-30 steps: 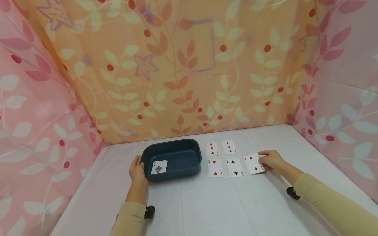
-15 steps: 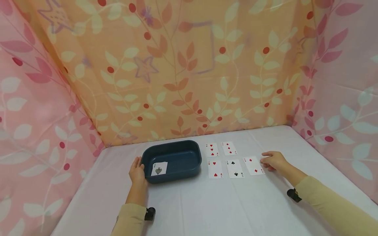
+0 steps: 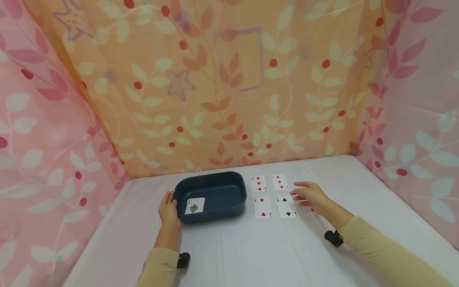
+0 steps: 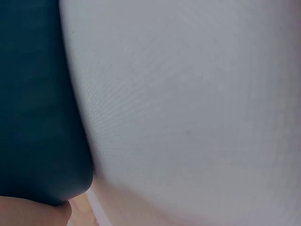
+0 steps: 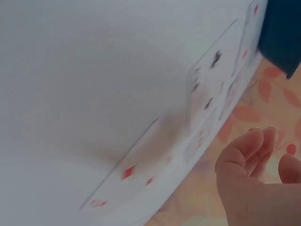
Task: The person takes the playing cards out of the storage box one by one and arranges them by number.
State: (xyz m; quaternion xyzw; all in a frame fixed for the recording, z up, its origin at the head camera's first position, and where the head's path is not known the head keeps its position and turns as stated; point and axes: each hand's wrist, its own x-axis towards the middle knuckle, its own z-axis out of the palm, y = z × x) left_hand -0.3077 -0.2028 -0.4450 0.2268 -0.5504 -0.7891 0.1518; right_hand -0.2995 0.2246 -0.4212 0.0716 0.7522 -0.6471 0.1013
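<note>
My left hand rests against the left end of the dark blue tray, fingers straight along its outer wall. Part of that hand shows at the tray's corner in the left wrist view. An ace of spades lies face up inside the tray. Over the table, my right hand hovers with loosely bent fingers and nothing in them. It mostly hides the two of diamonds in the head view. Beside it lies the two of clubs, its upper right edge right by my fingertips.
Left of the clubs is the two of hearts. Behind, the three of hearts and three of diamonds form a back row. A white cloth covers the table, with patterned fabric walls around it.
My right hand let go of the two of diamonds, leaving it flat on the table, drew slightly right, then moved left over it toward the two of clubs. My left hand stayed at the tray.
</note>
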